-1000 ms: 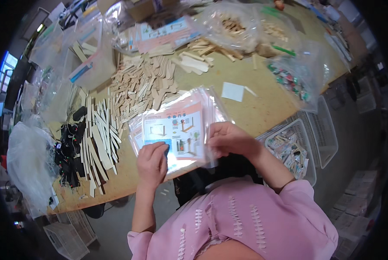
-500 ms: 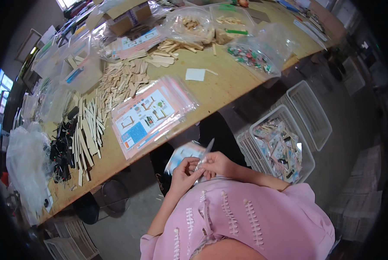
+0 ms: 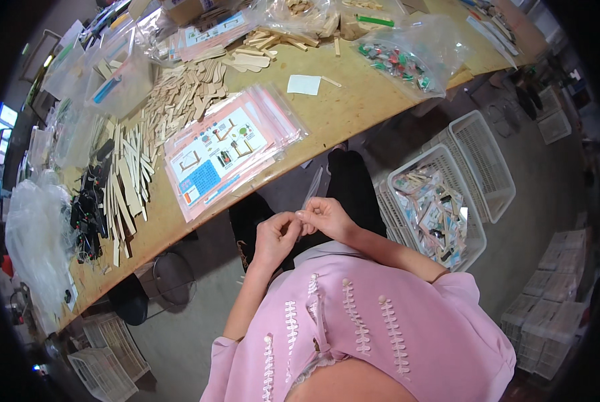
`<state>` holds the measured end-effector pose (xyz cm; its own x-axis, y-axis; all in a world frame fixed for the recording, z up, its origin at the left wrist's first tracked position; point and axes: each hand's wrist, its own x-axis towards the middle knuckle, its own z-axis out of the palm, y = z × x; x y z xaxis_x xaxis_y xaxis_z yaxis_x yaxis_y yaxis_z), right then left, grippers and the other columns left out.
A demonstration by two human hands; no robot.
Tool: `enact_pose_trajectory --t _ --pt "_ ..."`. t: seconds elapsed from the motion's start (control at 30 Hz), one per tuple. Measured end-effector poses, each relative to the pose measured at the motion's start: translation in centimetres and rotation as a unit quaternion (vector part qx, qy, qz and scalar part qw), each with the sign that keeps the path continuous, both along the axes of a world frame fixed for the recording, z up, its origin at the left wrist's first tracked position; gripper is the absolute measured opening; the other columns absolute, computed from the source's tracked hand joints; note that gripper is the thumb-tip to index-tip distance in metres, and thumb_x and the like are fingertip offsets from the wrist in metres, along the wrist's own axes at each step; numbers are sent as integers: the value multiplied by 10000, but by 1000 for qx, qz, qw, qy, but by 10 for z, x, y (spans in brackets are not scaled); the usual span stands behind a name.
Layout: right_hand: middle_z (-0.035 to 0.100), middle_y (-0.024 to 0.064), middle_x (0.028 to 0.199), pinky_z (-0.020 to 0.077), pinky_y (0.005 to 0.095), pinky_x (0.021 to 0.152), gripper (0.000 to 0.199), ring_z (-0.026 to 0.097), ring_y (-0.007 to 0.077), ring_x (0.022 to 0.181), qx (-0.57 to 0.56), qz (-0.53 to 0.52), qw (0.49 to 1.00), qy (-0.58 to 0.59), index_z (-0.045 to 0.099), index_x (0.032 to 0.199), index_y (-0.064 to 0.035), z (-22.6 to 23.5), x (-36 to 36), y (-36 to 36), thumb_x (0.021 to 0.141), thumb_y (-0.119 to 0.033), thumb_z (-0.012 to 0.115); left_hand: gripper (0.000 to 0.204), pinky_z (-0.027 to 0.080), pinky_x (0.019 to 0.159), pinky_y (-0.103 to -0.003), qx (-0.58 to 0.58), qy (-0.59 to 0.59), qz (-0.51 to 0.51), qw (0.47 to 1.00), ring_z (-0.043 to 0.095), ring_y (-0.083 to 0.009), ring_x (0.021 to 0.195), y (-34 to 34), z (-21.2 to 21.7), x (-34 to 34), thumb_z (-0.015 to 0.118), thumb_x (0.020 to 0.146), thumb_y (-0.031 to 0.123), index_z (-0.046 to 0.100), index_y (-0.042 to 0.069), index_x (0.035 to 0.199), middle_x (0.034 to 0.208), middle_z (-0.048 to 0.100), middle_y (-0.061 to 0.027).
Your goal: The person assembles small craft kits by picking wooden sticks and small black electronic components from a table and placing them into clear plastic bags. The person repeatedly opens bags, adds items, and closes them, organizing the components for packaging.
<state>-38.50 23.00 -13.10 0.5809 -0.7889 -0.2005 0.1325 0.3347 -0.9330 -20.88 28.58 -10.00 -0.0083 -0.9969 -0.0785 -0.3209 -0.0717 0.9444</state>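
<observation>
My left hand (image 3: 278,236) and my right hand (image 3: 329,219) meet above my lap, fingers closed in a pinch. Between them is a clear plastic bag (image 3: 314,182), turned nearly edge-on, so it shows as a thin, pale strip rising past the right fingers. Its lower part and whatever lies inside are hidden by the hands. On the table edge beyond lies a stack of pink printed sheets in clear bags (image 3: 223,151), nearest to my left hand.
The wooden table (image 3: 340,120) holds wooden sticks (image 3: 129,181), black wired parts (image 3: 89,214), craft sticks (image 3: 192,94) and a bag of red and green parts (image 3: 397,63). At right on the floor, a white basket (image 3: 474,251) holds filled packets; another basket (image 3: 497,177) stands beside it.
The bag has turned from showing a blue-and-white printed face to nearly edge-on. Both hands have risen slightly in view, and the head view has shifted a little.
</observation>
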Motion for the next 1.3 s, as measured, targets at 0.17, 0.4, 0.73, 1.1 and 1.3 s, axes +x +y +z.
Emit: enact_pose_trajectory --t 0.17,0.4,0.73,1.1,1.3 --pt "667 42 738 540 240 621 221 678 109 687 9 7 1000 -22 611 841 -27 -6 4 -1 1023 -145 655 180 503 616 -275 -63 -10 143 988 623 -111 668 -13 -39 -2 588 1003 84 660 -29 882 751 680 -72" --pt "659 39 694 508 229 542 252 690 125 623 86 38 995 37 605 806 -41 -19 1 -6 1009 -175 671 148 516 647 -338 -35 -58 50 996 641 -228 652 -21 -39 -1 632 997 135 678 -6 988 784 667 -126" --pt "648 93 1219 578 395 627 449 703 337 759 -550 103 765 321 620 1269 -117 52 -15 -11 845 -176 755 155 542 781 -299 26 -19 52 998 659 -119 838 -27 -33 8 567 1006 69 707 3 1003 908 726 -71" --pt "679 84 1071 498 467 991 126 624 342 1135 -638 190 661 346 732 885 -64 65 -5 -45 773 -71 675 107 556 744 -445 -93 -200 113 969 691 -383 868 -8 -14 47 650 958 142 688 42 956 913 709 -171" --pt "666 102 1038 495 437 916 127 618 340 1025 -528 161 788 271 706 883 -59 43 -9 -45 756 -47 713 109 552 725 -372 -74 -116 122 983 703 -280 805 11 87 122 659 938 72 704 15 1019 888 718 -142"
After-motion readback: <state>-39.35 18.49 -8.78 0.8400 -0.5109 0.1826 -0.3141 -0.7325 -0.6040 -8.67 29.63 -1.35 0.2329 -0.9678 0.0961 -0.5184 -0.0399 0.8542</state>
